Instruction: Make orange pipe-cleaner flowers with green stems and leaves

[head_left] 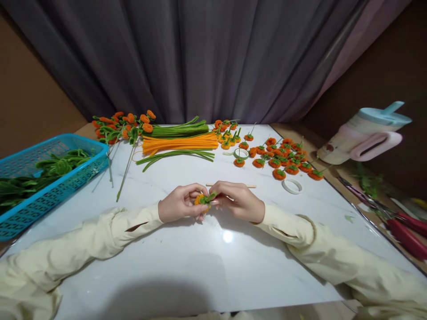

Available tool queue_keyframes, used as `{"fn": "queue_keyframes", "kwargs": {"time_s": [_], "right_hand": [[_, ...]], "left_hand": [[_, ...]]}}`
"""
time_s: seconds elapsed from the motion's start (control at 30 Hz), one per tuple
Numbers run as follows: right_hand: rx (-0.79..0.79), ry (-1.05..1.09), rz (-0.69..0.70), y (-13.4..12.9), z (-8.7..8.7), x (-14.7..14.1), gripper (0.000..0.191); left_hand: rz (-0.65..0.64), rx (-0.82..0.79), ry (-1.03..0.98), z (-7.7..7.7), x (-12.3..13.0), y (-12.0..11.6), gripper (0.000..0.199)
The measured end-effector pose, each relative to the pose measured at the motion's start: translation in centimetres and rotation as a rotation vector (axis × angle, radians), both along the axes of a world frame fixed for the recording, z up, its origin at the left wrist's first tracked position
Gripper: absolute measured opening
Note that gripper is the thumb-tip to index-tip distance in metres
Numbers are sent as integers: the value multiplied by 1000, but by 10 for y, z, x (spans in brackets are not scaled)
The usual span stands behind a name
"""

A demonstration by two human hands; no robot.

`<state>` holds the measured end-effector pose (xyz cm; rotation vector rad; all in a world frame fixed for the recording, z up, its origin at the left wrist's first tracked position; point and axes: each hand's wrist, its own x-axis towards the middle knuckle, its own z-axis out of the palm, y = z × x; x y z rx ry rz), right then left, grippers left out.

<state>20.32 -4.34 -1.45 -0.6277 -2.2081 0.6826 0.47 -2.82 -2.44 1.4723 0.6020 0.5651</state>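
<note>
Near the middle of the white table (173,266), my left hand (182,203) holds a small yellow-orange fuzzy pumpkin (200,200) between thumb and fingers. A green stem piece (210,197) sticks out of it toward the right. My right hand (238,201) pinches at that green piece with thumb and forefinger, close beside my left fingertips. Behind my right hand lies a thin wooden stick (251,186), partly covered by the hand. Farther back are bundles of orange fuzzy stems (180,143) and green fuzzy stems (180,130).
A blue basket (55,184) with green leaves stands left. Orange flower stems (123,126) lie at back left. Several orange pumpkins (280,162), a white tape roll (292,186) and a green tape roll (241,154) are right of centre. A cup (360,135) and red-handled pliers (405,235) are far right.
</note>
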Motion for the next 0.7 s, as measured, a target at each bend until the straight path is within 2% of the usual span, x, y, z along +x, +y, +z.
{"fn": "queue_keyframes", "kwargs": {"time_s": [0.2, 0.33, 0.47, 0.53, 0.63, 0.7], "right_hand": [[103, -36, 17, 0, -2, 1, 16], [61, -28, 46, 1, 3, 4, 18], [-40, -45, 38, 5, 4, 7, 9], [-106, -42, -7, 7, -2, 7, 5], [-247, 0, -52, 8, -12, 6, 7], [-330, 36, -61, 7, -18, 4, 7]], "left_hand": [[-36, -15, -55, -2, -1, 2, 33], [-71, -53, -49, -1, -2, 4, 33], [-99, -39, -4, -1, -4, 9, 32], [-59, 177, 53, -2, -7, 13, 33], [95, 781, 195, -4, -12, 18, 37], [161, 1100, 248, -5, -14, 19, 32]]}}
